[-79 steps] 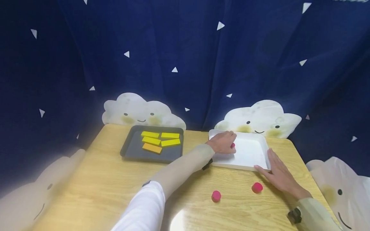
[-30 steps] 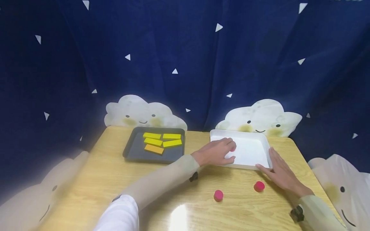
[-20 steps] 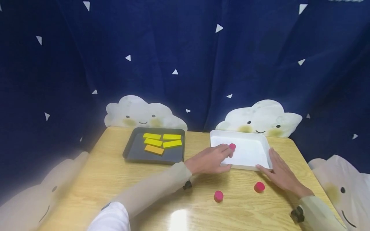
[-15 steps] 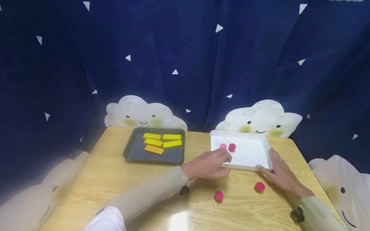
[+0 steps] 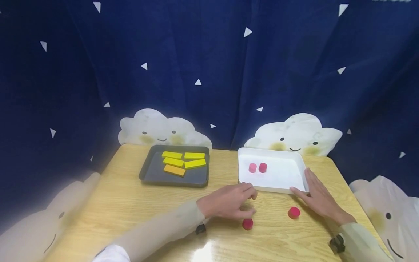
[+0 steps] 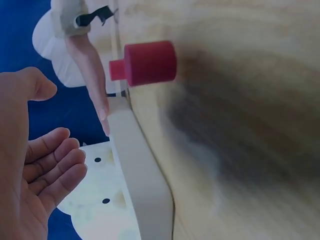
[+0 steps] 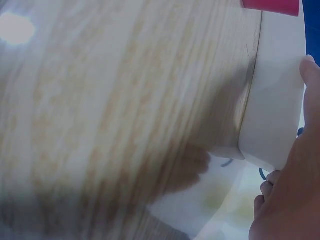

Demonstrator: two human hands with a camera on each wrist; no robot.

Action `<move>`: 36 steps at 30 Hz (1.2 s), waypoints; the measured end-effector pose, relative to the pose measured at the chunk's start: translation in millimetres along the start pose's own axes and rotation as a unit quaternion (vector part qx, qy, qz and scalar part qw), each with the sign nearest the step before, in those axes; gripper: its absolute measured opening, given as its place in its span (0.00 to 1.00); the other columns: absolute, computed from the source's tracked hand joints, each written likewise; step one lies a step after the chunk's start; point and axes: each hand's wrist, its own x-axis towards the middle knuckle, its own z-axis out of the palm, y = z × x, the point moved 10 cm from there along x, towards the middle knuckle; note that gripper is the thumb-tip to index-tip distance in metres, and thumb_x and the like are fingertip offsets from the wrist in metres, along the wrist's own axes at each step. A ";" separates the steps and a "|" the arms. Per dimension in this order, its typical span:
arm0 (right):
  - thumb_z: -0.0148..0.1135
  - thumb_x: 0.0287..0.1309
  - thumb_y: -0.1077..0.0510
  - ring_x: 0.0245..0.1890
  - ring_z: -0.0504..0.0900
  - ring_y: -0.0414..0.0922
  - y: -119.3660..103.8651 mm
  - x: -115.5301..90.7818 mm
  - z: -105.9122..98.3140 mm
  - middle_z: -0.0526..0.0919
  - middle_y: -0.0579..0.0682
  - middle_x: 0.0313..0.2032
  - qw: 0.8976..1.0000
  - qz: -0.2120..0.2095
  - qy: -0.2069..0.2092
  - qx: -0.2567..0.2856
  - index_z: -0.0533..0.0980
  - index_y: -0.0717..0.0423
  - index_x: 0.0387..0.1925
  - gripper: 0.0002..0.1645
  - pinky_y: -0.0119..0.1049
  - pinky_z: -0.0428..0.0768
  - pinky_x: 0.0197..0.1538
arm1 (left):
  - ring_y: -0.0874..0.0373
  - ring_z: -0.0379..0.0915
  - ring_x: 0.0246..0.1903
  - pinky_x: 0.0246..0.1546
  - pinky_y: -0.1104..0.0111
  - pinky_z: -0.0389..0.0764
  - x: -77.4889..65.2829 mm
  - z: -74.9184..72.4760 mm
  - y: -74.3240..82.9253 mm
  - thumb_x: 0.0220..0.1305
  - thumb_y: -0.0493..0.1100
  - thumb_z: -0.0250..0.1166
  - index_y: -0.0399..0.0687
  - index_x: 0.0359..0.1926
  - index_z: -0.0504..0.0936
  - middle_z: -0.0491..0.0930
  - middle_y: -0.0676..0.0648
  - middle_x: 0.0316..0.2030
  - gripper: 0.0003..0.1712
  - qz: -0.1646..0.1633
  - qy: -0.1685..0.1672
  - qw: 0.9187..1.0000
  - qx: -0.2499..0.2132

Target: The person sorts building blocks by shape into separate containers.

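My left hand [image 5: 229,201] hovers above the table in front of the white tray, fingers loosely bent and nothing between them. Just below its thumb stands a small red cylinder block [image 5: 247,223]; whether they touch I cannot tell. My right hand [image 5: 322,198] rests against the right front corner of the white tray [image 5: 271,189], thumb on the front rim and straight fingers along the side. Inside that tray a pink cylinder block [image 5: 252,167] and a dark red cylinder block [image 5: 263,167] stand side by side. Another red cylinder block [image 5: 294,212] is on the table near my right hand.
A dark grey tray [image 5: 150,176] at the back left holds several yellow blocks [image 5: 173,161] and one orange block [image 5: 175,170]. The wooden table [image 5: 163,203] ends at a blue curtain [image 5: 209,65] with white cloud shapes.
My left hand let go of a cylinder block in the white tray, then drew back toward me, out over the table by the near red block. My right hand stays on the tray corner.
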 end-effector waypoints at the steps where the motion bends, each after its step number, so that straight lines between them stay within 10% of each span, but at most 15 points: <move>1: 0.55 0.74 0.27 0.83 0.36 0.72 -0.1 0.1 -0.1 0.30 0.69 0.84 1.000 0.000 0.000 0.001 0.27 0.62 0.85 0.69 0.80 0.42 0.76 | 0.67 0.69 0.38 0.41 0.85 0.73 -2.1 1.3 1.3 0.75 0.58 0.64 0.50 0.56 0.78 0.77 0.55 0.46 0.20 0.001 -0.001 1.000 -0.004; 36: 0.55 0.75 0.28 0.83 0.35 0.72 2.6 1.6 1.0 0.30 0.70 0.84 1.000 -0.002 0.005 0.000 0.28 0.63 0.84 0.68 0.77 0.42 0.78 | 0.72 0.63 0.32 0.31 0.86 0.65 -17.8 41.9 15.0 0.68 0.61 0.67 0.57 0.44 0.75 0.67 0.62 0.34 0.17 0.012 -0.056 0.998 0.029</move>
